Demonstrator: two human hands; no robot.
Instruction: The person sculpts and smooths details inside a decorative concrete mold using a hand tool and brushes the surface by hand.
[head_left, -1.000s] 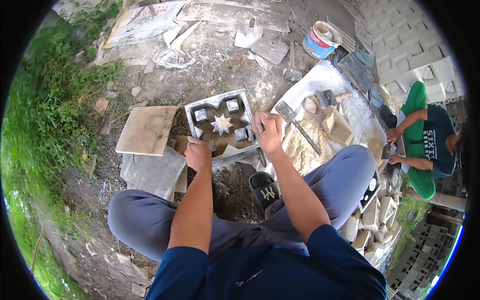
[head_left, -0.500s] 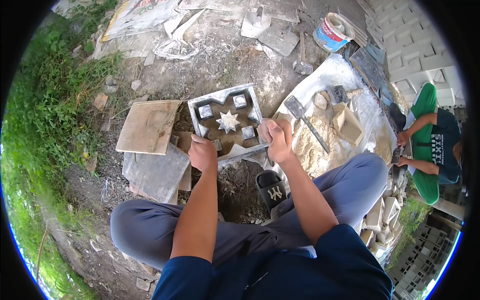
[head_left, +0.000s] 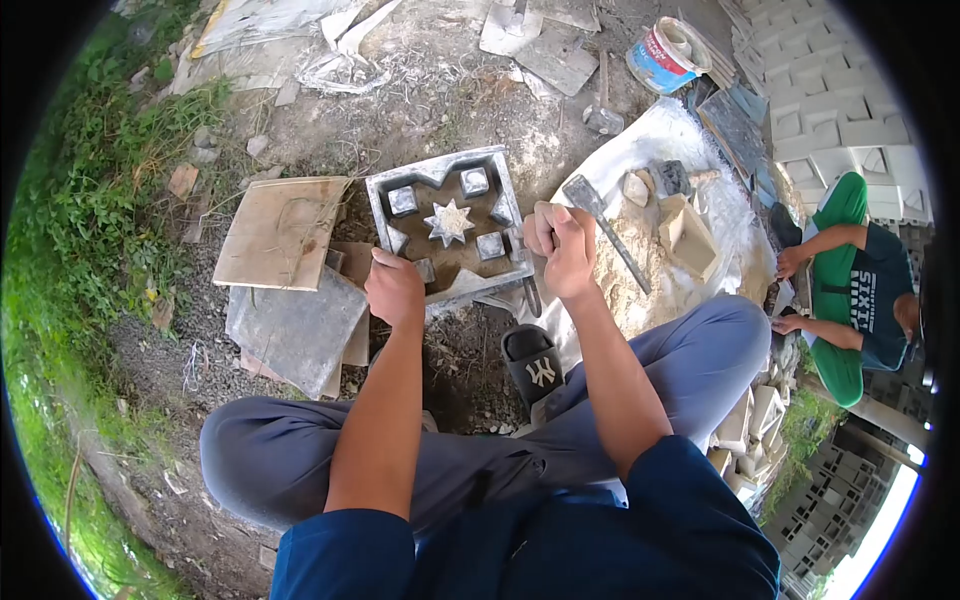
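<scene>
A square grey metal mould [head_left: 485, 287] lies in front of me, with a star-shaped block [head_left: 449, 223] at its centre and several small square blocks around it. My left hand [head_left: 394, 287] is closed at the mould's near left corner; its fingertips are partly hidden. My right hand [head_left: 562, 247] is curled beside the mould's right side, and what its fingers hold, if anything, is too small to make out. A dark handle-like piece [head_left: 532, 297] sticks out by the near right corner.
Left of the mould, a wooden board [head_left: 282, 233] rests above a grey slab [head_left: 298, 335]. On the right, a white sheet [head_left: 640, 140] bears sandy powder, a flat-ended tool [head_left: 607, 233] and a hollow block [head_left: 688, 238]. Behind are a bucket [head_left: 668, 56] and a seated person [head_left: 862, 290].
The mould and both hands sit slightly higher and further left in view, as does most of the scene. My right hand now appears a little apart from the mould's side.
</scene>
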